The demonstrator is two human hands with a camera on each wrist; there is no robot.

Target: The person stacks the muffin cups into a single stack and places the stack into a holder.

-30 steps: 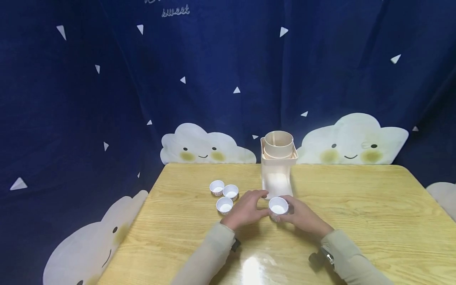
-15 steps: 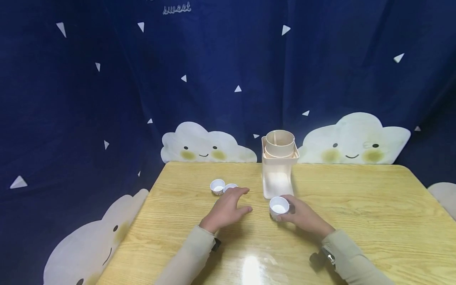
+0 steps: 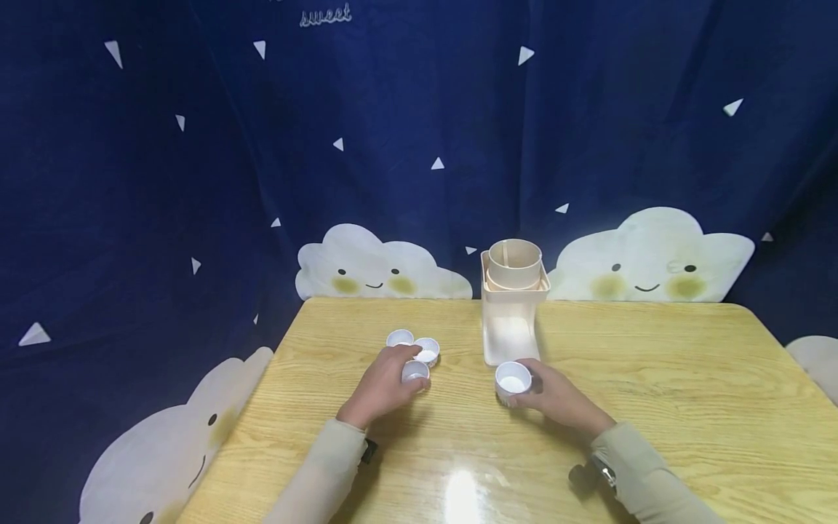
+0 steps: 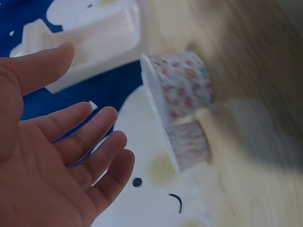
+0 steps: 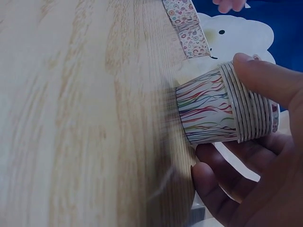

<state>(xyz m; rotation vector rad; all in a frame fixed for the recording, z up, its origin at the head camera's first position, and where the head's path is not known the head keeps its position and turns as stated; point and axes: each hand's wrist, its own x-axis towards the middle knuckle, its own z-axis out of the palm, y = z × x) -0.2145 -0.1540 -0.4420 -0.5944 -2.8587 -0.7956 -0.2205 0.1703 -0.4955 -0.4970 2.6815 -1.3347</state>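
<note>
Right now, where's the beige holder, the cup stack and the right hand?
beige holder [image 3: 511, 306]: head view, front wall below rim
cup stack [image 5: 210, 109]: right wrist view, striped side
right hand [image 3: 559, 397]: head view, back of hand

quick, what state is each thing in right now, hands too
cup stack: nested, mouth up
right hand: holding the stack
left hand: open, at the front cup; contact unclear
front cup: upright, mouth up
middle cup: upright, mouth up
back cup: upright, partly hidden
beige holder: upright
cylinder: seated in holder's top, open-topped
</note>
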